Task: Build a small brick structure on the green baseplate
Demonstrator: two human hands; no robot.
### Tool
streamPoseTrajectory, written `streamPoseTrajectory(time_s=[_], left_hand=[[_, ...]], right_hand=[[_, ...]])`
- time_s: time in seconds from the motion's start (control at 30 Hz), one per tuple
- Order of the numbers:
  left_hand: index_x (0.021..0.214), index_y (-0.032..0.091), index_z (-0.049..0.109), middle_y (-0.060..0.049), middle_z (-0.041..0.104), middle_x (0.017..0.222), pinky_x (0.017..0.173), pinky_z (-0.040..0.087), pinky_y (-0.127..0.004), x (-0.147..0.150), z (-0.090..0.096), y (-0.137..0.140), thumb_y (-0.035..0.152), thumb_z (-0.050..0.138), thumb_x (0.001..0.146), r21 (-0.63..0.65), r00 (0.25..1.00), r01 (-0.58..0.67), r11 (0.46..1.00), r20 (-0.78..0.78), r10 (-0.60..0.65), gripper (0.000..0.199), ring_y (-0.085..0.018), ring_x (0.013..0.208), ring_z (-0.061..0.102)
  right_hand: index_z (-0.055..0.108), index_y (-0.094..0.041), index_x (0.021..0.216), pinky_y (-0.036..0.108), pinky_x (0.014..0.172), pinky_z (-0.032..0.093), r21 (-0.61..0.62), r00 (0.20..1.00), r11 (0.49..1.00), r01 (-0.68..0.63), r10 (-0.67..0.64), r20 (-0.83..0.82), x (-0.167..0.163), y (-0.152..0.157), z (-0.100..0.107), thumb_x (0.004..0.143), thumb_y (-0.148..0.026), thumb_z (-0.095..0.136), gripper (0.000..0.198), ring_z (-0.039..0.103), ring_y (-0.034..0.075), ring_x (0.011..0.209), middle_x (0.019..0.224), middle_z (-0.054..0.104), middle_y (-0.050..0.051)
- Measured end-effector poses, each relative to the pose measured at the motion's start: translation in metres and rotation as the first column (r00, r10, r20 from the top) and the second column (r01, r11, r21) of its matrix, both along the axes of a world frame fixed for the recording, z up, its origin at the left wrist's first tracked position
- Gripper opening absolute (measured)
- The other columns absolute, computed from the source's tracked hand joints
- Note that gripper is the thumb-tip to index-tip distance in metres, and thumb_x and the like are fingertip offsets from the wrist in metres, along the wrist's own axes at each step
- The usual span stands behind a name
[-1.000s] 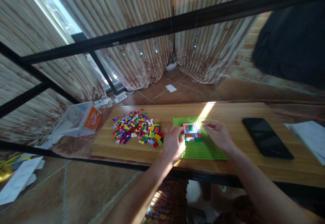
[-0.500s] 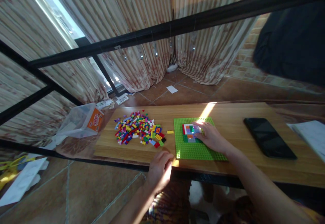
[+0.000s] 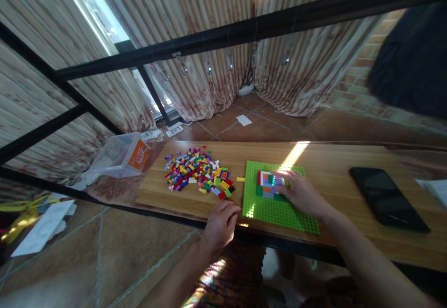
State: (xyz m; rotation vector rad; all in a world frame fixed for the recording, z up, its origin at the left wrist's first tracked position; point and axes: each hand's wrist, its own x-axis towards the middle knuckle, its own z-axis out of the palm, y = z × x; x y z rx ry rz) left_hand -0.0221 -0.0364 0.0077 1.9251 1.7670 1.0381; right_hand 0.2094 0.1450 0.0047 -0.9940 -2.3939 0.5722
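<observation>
A green studded baseplate (image 3: 265,210) lies on the wooden table. On it stands a low block of multicoloured building bricks (image 3: 267,184), with a white and red row at its upper left. My right hand (image 3: 300,191) reaches over the block's right side, thumb and fingers closed on a brick there; the palm hides that side. At the front table edge, left of the baseplate, rests my left hand (image 3: 220,224) with its fingers curled. Whatever may be inside them is hidden. Just beyond it spreads a pile of loose building bricks (image 3: 195,170). A yellow brick (image 3: 240,179) lies beside the baseplate.
A black phone (image 3: 387,198) lies on the table's right side, with white paper (image 3: 436,189) farther right. Beyond the left end stands a clear plastic box (image 3: 117,156) with an orange label. A black metal bar (image 3: 223,38) crosses behind the table before the curtains.
The view has shifted, so the table things sit a little farther right. My right hand stays at the brick block; my left hand stays curled by the front edge.
</observation>
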Motion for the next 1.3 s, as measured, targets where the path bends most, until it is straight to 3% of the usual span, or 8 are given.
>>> streamPoseTrajectory(time_s=[0.27, 0.6, 0.8, 0.9, 1.07, 1.3], left_hand=[[0.099, 0.018, 0.063, -0.007, 0.063, 0.098, 0.089, 0.049, -0.030, -0.001, 0.000, -0.004, 0.012, 0.048, 0.088, -0.012, 0.999, 0.002, 1.000, 0.038, -0.002, 0.020, -0.017, 0.097, 0.058], [0.098, 0.019, 0.063, -0.007, 0.064, 0.099, 0.089, 0.050, -0.032, -0.024, 0.004, -0.010, 0.011, 0.049, 0.086, 0.011, 0.988, -0.152, 0.988, 0.040, 0.151, 0.020, -0.017, 0.097, 0.060], [0.098, 0.020, 0.064, -0.007, 0.065, 0.099, 0.088, 0.050, -0.032, -0.041, 0.005, -0.012, 0.013, 0.050, 0.087, 0.031, 0.972, -0.236, 0.971, 0.025, 0.235, 0.019, -0.017, 0.097, 0.061], [0.099, 0.020, 0.064, -0.007, 0.065, 0.100, 0.085, 0.051, -0.031, -0.060, 0.007, -0.009, 0.014, 0.049, 0.088, 0.065, 0.941, -0.339, 0.938, 0.007, 0.340, 0.019, -0.017, 0.095, 0.061], [0.102, 0.019, 0.064, -0.007, 0.063, 0.101, 0.087, 0.049, -0.034, -0.107, 0.019, 0.010, 0.013, 0.048, 0.086, 0.109, 0.816, -0.527, 0.843, -0.212, 0.537, 0.023, -0.019, 0.095, 0.060], [0.093, 0.020, 0.069, -0.008, 0.059, 0.102, 0.088, 0.047, -0.035, -0.140, 0.022, 0.050, 0.016, 0.050, 0.084, 0.039, 0.682, -0.540, 0.841, -0.565, 0.464, 0.022, -0.022, 0.098, 0.056]], right_hand=[[0.063, -0.022, 0.117, 0.049, 0.094, 0.048, 0.049, 0.999, 0.999, -0.019, 0.018, 0.034, 0.001, 0.001, -0.005, 0.089, -0.042, 0.046, 0.039, 0.058, 0.029, 0.111, 0.119, 0.065, 0.010], [0.062, -0.023, 0.119, 0.053, 0.091, 0.049, 0.140, 0.999, 0.990, -0.030, 0.024, 0.042, -0.001, 0.000, -0.012, 0.090, -0.044, 0.041, 0.042, 0.058, 0.032, 0.110, 0.118, 0.064, 0.011], [0.063, -0.026, 0.117, 0.051, 0.094, 0.047, 0.094, 0.996, 0.992, -0.081, 0.076, 0.053, 0.016, 0.011, -0.007, 0.089, -0.040, 0.045, 0.037, 0.056, 0.036, 0.112, 0.121, 0.062, 0.012], [0.065, -0.026, 0.113, 0.053, 0.092, 0.048, 0.084, 0.995, 0.994, -0.074, 0.069, 0.068, 0.026, 0.019, -0.014, 0.087, -0.040, 0.048, 0.034, 0.057, 0.037, 0.110, 0.120, 0.062, 0.013], [0.066, -0.024, 0.111, 0.052, 0.093, 0.050, 0.067, 0.996, 0.995, -0.071, 0.067, 0.062, 0.019, 0.019, -0.022, 0.088, -0.041, 0.047, 0.034, 0.058, 0.034, 0.110, 0.119, 0.064, 0.011], [0.065, -0.024, 0.114, 0.048, 0.089, 0.053, 0.042, 0.998, 0.999, -0.009, 0.007, 0.068, 0.007, 0.010, -0.016, 0.087, -0.046, 0.049, 0.038, 0.061, 0.030, 0.109, 0.125, 0.061, 0.009]])
